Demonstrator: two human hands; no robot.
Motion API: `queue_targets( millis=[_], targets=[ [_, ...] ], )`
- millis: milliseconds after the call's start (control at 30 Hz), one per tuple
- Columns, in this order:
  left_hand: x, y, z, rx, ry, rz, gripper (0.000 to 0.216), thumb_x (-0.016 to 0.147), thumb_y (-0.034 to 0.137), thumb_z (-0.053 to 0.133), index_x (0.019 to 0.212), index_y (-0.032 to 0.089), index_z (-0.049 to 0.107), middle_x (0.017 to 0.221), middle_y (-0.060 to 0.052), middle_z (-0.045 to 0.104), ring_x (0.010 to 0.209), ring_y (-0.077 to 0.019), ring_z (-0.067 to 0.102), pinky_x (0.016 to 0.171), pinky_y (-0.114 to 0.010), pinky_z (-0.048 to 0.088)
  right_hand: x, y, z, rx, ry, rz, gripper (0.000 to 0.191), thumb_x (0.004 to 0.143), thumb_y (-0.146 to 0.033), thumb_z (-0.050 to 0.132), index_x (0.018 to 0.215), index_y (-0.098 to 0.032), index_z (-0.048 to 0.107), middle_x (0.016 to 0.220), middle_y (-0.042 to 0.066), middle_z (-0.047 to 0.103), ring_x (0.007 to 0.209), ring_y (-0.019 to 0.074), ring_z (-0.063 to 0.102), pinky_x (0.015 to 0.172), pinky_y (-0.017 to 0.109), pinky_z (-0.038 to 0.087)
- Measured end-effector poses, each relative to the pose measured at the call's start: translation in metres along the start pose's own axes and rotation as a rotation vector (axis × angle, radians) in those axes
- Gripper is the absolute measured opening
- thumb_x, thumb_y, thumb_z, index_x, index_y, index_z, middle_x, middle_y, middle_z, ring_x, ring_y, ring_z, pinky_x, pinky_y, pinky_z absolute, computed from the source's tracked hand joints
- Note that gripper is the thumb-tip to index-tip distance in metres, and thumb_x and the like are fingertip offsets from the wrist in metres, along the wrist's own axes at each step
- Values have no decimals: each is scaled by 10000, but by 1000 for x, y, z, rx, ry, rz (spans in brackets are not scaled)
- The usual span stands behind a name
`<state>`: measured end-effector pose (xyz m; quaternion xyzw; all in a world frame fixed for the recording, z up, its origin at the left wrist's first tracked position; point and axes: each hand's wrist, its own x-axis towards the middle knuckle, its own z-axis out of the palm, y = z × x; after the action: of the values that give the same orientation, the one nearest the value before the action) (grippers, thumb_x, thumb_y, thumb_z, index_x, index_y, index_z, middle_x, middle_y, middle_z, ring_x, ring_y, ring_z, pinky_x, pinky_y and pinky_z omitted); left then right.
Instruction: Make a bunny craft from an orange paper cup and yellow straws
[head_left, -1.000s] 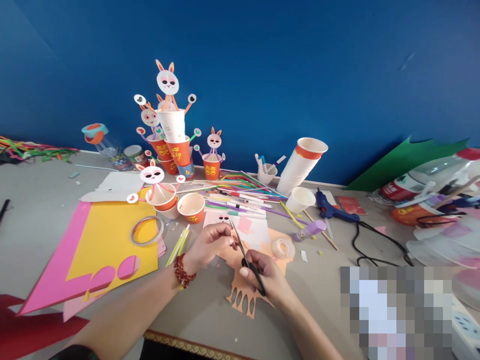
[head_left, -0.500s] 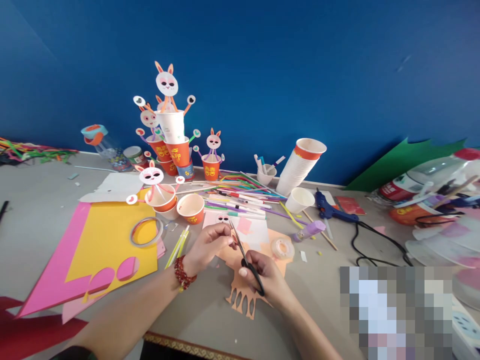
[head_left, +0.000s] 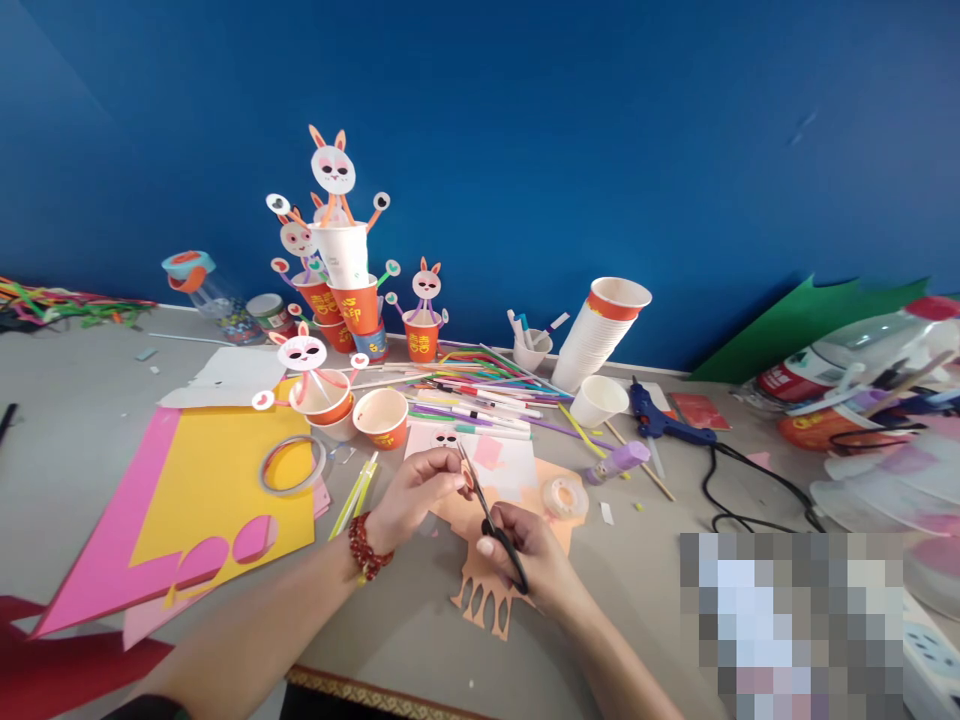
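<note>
My right hand (head_left: pixel 529 562) grips black-handled scissors (head_left: pixel 491 524) whose blades point up and away toward my left hand. My left hand (head_left: pixel 416 492), with a red bead bracelet at the wrist, pinches a small peach paper piece (head_left: pixel 467 478) at the scissor blades. Under both hands lies a peach paper sheet (head_left: pixel 484 598) with notches cut along its near edge. A white sheet with a pink square (head_left: pixel 491 452) lies just beyond.
Paper-cup rabbits (head_left: pixel 345 270) stand at the back left. Yellow and pink card (head_left: pixel 202 490) with a tape ring (head_left: pixel 294 463) lies left. Straws and markers (head_left: pixel 480 395), a cup stack (head_left: pixel 600 330), a purple glue stick (head_left: pixel 619 461), a blue glue gun (head_left: pixel 660 420) and a tape roll (head_left: pixel 564 497) lie around.
Almost nothing: the hands and scissors hold the same place, with the view shifting slightly.
</note>
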<state>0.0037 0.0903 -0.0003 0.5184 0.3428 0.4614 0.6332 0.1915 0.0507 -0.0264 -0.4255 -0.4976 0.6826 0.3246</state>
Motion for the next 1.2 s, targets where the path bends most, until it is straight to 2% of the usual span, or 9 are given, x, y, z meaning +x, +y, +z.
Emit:
queue_targets(
  millis=[200, 400, 600, 967, 1200],
  targets=[
    [0, -2, 0, -29, 29, -21, 171, 834, 277, 653, 711, 179, 585, 765, -20, 634, 763, -176, 621, 782, -305, 495, 0, 2, -1, -13, -9, 11, 621, 665, -697, 782, 666, -228, 375, 500, -96, 421, 372, 57, 371, 385, 196, 226],
    [2, 9, -1, 56, -60, -78, 150, 845, 246, 630, 721, 165, 653, 766, -38, 691, 772, -183, 649, 781, -297, 499, 1, 3, -3, 7, -13, 35, 581, 658, -626, 826, 685, -216, 414, 523, -84, 473, 408, 76, 442, 428, 198, 283],
    [2, 11, -1, 63, -59, -95, 158, 828, 264, 646, 706, 166, 668, 754, -40, 709, 768, -193, 666, 783, -302, 504, 0, 1, -5, -19, -33, 30, 585, 683, -665, 787, 686, -218, 409, 508, -84, 462, 398, 74, 414, 418, 199, 236],
    [3, 11, 0, 26, -41, -84, 133, 817, 228, 646, 703, 165, 670, 739, -33, 708, 748, -183, 660, 767, -295, 498, 0, 3, -5, 31, -21, 2, 566, 679, -571, 840, 676, -215, 399, 518, -100, 433, 386, 50, 372, 401, 192, 228],
    [3, 15, 0, 61, -43, -90, 144, 816, 217, 630, 688, 164, 670, 732, -36, 711, 742, -187, 668, 759, -297, 496, 0, 4, -5, 1, -7, -1, 589, 669, -575, 844, 665, -223, 373, 522, -101, 374, 404, 54, 334, 412, 201, 190]
  ],
)
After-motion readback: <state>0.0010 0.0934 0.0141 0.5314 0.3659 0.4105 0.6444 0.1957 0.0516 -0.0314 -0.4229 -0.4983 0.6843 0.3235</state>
